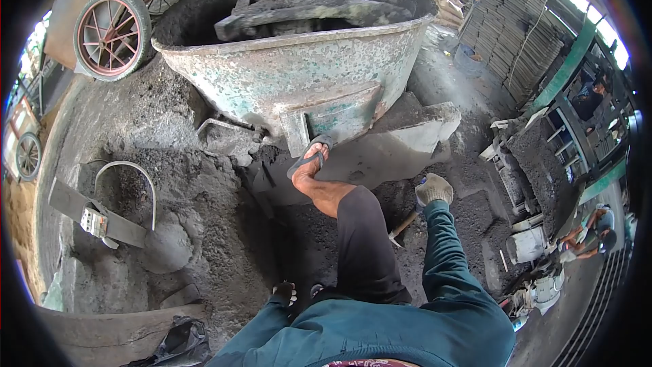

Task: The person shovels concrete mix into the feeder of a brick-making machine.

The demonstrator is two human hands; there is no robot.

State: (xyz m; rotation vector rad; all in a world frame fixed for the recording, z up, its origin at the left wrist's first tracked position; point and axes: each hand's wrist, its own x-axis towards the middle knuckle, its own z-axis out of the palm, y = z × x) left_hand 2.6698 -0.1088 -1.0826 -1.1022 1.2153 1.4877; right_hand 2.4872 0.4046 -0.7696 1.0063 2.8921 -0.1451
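My right hand (433, 190), in a pale work glove, is closed round the handle of a small tool (405, 224) whose metal head points down near the dark ground, right of my raised leg. My left hand (285, 291), also gloved, hangs low beside my left hip; its fingers look curled, and whether they hold anything is hidden. One sandalled foot (314, 156) rests against the base of a large, worn metal mixing tub (292, 75), next to its hatch plate (339, 112). Grey slabs (319, 10) lie inside the tub.
A spoked cart wheel (112, 34) stands at upper left. A bent pipe and a switch box (94, 221) on a board are at left. Stacked boards (509, 27) rise at upper right. Machinery (526, 245) and another person (592, 231) are at right. The ground is uneven, with a dark trench.
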